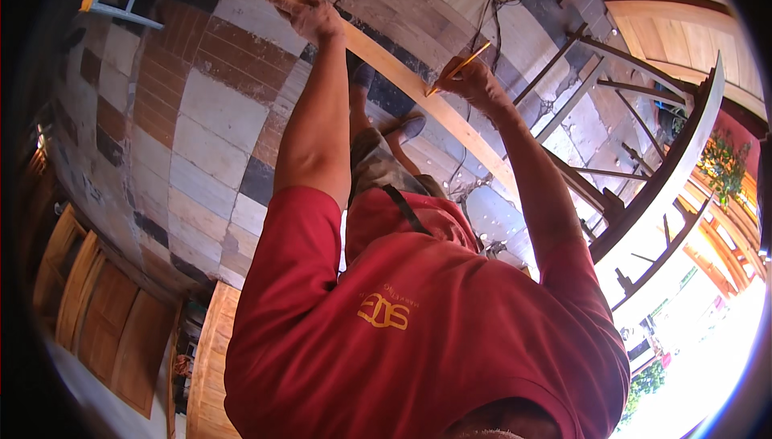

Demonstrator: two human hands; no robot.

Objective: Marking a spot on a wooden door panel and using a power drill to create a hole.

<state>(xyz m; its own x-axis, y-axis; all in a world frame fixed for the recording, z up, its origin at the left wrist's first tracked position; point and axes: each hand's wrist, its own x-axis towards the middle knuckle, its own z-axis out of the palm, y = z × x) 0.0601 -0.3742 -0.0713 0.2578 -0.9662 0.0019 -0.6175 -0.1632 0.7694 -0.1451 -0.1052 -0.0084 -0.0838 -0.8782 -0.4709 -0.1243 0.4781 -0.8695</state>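
Note:
A long, pale wooden strip [378, 57] runs slantwise in front of me, from the far left down toward my right forearm. My left hand [312, 19] is closed on the strip along its upper part. Between the fingers of my right hand [473, 81] is a yellow pencil [481, 51]. The pencil's tip is at the face of the strip, but I cannot tell whether it touches. My right forearm hides part of the strip's near end.
To the right stands a dark frame [595, 49] of long bars, with a curved piece beside it. Black cables [494, 5] trail over the tiled floor [217, 109]. Wooden panels [104, 318] lean at the lower left. A pale blue metal frame [129, 14] stands at the far left.

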